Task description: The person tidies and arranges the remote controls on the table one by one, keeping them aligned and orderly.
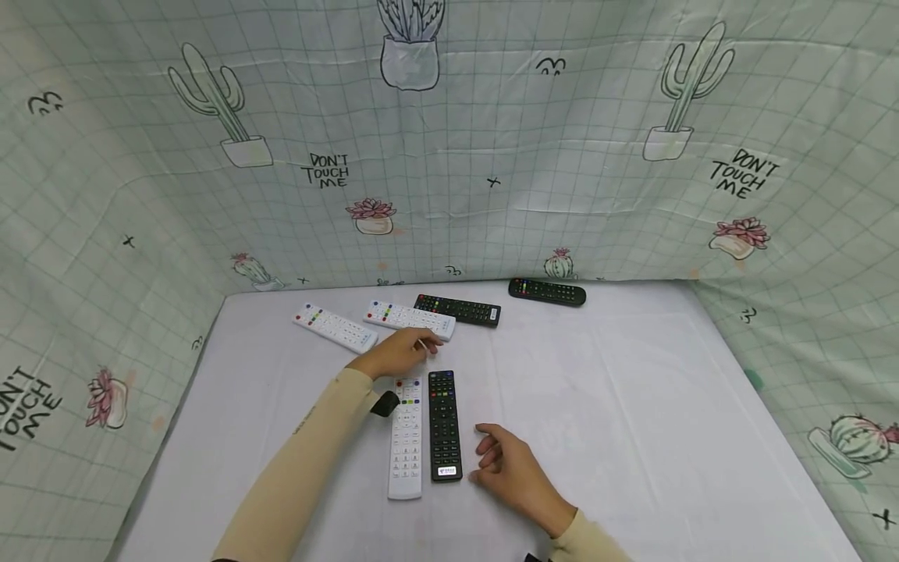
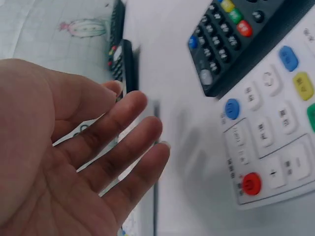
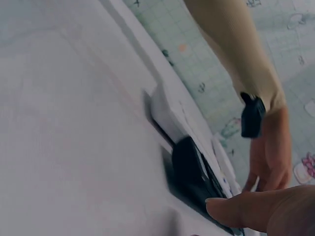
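1. The left hand (image 1: 396, 355) hovers over the top end of a white remote (image 1: 406, 437) that lies lengthwise on the table (image 1: 632, 406); its fingers (image 2: 130, 142) are straight and a little spread, and hold nothing (the left wrist view shows the bare palm).
2. The right hand (image 1: 509, 468) rests on the table just right of a black remote (image 1: 445, 425). Its fingers are loosely curled and grip nothing; in the right wrist view a fingertip (image 3: 221, 206) sits at the near end of the black remote, though I cannot tell whether it touches.
3. The white remote and the black remote lie side by side, parallel and almost touching, near the middle of the table, the white one on the left.
4. Farther back lie four more: a second white remote (image 1: 335, 328) at the left, a third white remote (image 1: 409, 318) beside it just beyond the left hand, a second black remote (image 1: 457, 310) angled next to that, and a third black remote (image 1: 547, 292) alone near the back edge.
5. A cactus-printed cloth (image 1: 492, 140) hangs behind the table and on both sides.
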A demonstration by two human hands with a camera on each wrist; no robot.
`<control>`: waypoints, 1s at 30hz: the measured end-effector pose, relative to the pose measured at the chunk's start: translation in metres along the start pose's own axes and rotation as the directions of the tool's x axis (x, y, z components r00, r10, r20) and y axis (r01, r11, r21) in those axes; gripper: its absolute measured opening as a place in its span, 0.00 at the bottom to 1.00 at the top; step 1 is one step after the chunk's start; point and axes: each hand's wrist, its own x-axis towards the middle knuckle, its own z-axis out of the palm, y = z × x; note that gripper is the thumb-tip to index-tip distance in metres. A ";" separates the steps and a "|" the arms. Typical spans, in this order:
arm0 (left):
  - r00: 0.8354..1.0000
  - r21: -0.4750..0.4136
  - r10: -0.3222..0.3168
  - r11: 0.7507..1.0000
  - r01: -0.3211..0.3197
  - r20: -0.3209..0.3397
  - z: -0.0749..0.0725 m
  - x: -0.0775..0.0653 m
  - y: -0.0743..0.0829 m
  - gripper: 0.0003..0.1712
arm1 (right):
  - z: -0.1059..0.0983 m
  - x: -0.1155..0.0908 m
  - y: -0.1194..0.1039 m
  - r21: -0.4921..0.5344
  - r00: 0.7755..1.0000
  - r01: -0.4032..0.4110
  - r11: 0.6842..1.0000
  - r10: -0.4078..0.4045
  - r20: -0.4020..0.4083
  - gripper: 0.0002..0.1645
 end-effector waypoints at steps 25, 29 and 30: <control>0.983 -0.076 0.070 0.994 -0.084 -0.169 0.019 0.024 0.043 0.21 | -0.109 0.035 0.036 -0.150 0.983 -0.089 0.985 0.062 -0.175 0.31; 0.980 -0.111 0.058 0.991 -0.080 -0.192 0.025 0.031 0.052 0.22 | -0.126 0.044 0.040 -0.176 0.977 -0.095 0.980 0.058 -0.203 0.31; 0.979 -0.120 0.058 0.989 -0.082 -0.196 0.027 0.034 0.054 0.23 | -0.130 0.046 0.041 -0.180 0.976 -0.096 0.979 0.058 -0.209 0.31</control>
